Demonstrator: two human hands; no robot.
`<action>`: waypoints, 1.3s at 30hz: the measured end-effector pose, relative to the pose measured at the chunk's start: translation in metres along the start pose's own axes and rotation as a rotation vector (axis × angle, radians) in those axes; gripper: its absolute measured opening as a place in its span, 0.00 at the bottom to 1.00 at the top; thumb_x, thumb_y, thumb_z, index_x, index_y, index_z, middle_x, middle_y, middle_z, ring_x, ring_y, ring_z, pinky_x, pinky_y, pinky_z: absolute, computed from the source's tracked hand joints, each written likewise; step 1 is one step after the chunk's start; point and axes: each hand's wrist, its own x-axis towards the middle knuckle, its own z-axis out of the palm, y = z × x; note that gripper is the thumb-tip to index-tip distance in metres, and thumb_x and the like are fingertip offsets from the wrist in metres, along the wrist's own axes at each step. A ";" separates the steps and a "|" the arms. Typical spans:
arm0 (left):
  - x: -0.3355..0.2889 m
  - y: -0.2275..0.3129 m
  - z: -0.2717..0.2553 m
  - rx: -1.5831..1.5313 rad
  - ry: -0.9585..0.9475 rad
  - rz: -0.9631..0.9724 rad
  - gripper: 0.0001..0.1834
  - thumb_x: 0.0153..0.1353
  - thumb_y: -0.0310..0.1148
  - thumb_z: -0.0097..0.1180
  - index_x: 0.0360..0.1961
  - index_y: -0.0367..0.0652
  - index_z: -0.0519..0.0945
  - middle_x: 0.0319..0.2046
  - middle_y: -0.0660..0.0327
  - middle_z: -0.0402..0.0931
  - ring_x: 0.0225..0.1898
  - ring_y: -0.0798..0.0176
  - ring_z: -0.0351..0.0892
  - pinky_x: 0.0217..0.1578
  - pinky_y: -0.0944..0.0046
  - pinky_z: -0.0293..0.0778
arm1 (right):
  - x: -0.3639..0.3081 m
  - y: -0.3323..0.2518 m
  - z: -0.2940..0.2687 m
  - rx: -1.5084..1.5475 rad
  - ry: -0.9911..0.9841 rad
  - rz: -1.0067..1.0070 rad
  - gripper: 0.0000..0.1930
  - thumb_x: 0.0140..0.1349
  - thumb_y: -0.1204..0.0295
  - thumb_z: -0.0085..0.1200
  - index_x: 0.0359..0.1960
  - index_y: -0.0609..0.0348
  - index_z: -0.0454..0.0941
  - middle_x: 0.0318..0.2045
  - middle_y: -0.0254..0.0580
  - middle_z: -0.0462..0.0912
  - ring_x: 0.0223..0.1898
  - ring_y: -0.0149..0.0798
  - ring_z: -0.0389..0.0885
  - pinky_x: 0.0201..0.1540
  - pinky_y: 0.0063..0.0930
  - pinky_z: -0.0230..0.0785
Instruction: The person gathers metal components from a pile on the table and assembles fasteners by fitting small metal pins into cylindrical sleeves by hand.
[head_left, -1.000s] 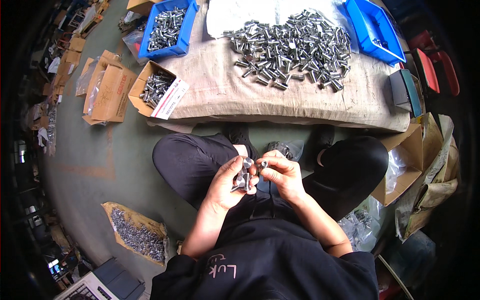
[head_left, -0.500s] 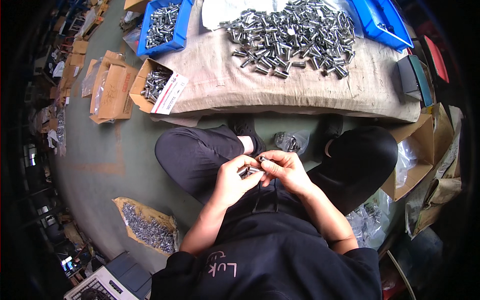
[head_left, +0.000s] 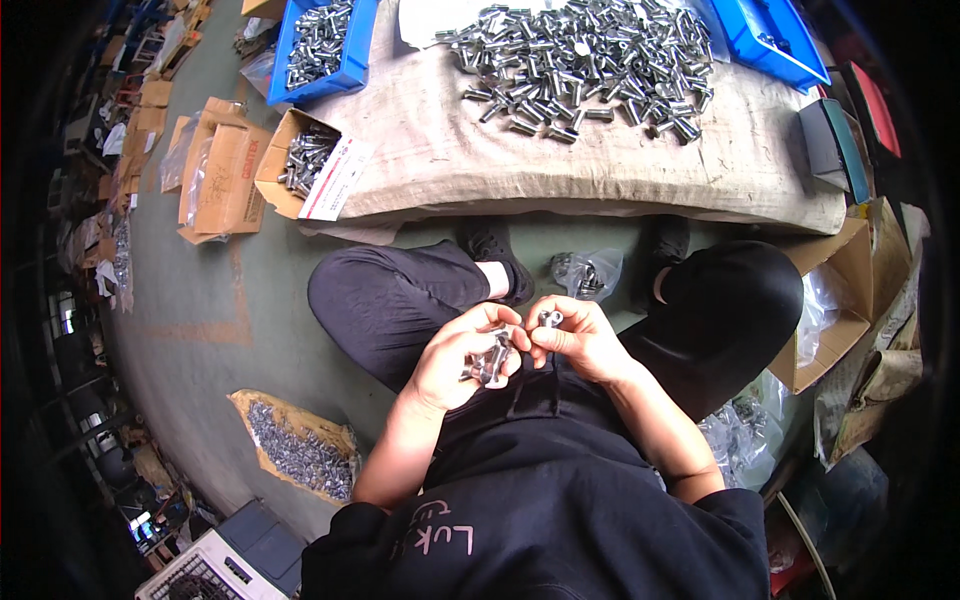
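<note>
Grey-green concrete floor [head_left: 210, 300] ran under the seated person, littered at the far left with brown cardboard boxes [head_left: 225, 175] and, nearer, a torn paper sheet heaped with small grey metal parts [head_left: 295, 455]. Farther off stood a low bench draped in coarse tan burlap [head_left: 560, 170], carrying a wide scatter of short shiny steel cylinders [head_left: 590, 60], with a blue plastic bin of the same parts [head_left: 320, 40] at its far left, a second blue bin [head_left: 770, 40] at the far right, and an open carton of parts [head_left: 305, 160] at the near left corner. From the head view, the left hand [head_left: 462, 360] was cupped palm up over the lap, fingers curled round a small bundle of steel cylinders [head_left: 490, 362], several held at once. The right hand [head_left: 580, 340] sat just beside it, touching, thumb and forefinger pinched shut on a single steel cylinder [head_left: 548, 319] raised at the fingertips. Such pieces looked rigid, smooth and dense for their bulk, likely to slip and roll; a pinch across the barrel seemed the safest hold. Both forearms came up from the near edge, elbows bent, wrists turned inward. A clear plastic bag of parts [head_left: 588, 272] lay on the floor between the feet.
</note>
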 end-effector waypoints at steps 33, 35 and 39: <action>-0.007 -0.060 -0.041 -0.310 0.046 -0.318 0.17 0.62 0.39 0.36 0.31 0.37 0.72 0.36 0.51 0.73 0.32 0.58 0.74 0.31 0.59 0.75 | -0.033 -0.032 -0.031 0.440 0.065 -0.384 0.13 0.50 0.73 0.57 0.36 0.62 0.70 0.26 0.45 0.71 0.25 0.39 0.71 0.18 0.26 0.70; -0.007 -0.068 -0.054 -0.288 0.038 -0.290 0.18 0.62 0.42 0.37 0.30 0.38 0.72 0.32 0.53 0.73 0.29 0.57 0.74 0.27 0.58 0.74 | -0.027 -0.037 -0.035 0.318 0.072 -0.415 0.13 0.49 0.72 0.58 0.36 0.61 0.70 0.22 0.40 0.69 0.21 0.34 0.67 0.14 0.20 0.64; -0.002 -0.068 -0.058 -0.374 -0.028 -0.300 0.19 0.63 0.44 0.38 0.29 0.38 0.72 0.20 0.55 0.73 0.19 0.57 0.73 0.20 0.61 0.69 | 0.003 -0.044 -0.035 0.145 0.260 -0.021 0.10 0.51 0.72 0.57 0.33 0.61 0.72 0.13 0.30 0.63 0.12 0.24 0.59 0.12 0.15 0.47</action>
